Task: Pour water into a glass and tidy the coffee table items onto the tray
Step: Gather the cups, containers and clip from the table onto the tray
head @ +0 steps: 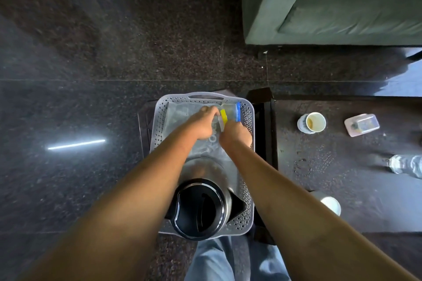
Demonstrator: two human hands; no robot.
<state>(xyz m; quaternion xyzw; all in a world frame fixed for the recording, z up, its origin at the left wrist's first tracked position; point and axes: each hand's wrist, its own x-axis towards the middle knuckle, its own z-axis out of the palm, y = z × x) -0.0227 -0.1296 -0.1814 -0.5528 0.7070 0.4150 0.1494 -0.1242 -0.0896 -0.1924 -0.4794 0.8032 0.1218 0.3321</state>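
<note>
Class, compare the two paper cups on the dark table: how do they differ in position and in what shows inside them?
The far paper cup stands clear in the open, while the near paper cup is partly hidden behind the right forearm. The far cup shows a brownish residue inside; the near cup's inside looks plain white. Both stand upright on the coffee table, outside the tray.

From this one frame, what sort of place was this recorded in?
Most likely a living room or lounge. A green sofa stands on a dark polished stone floor, beside a low dark coffee table that carries a used paper cup. A perforated grey tray holds a steel kettle.
</note>
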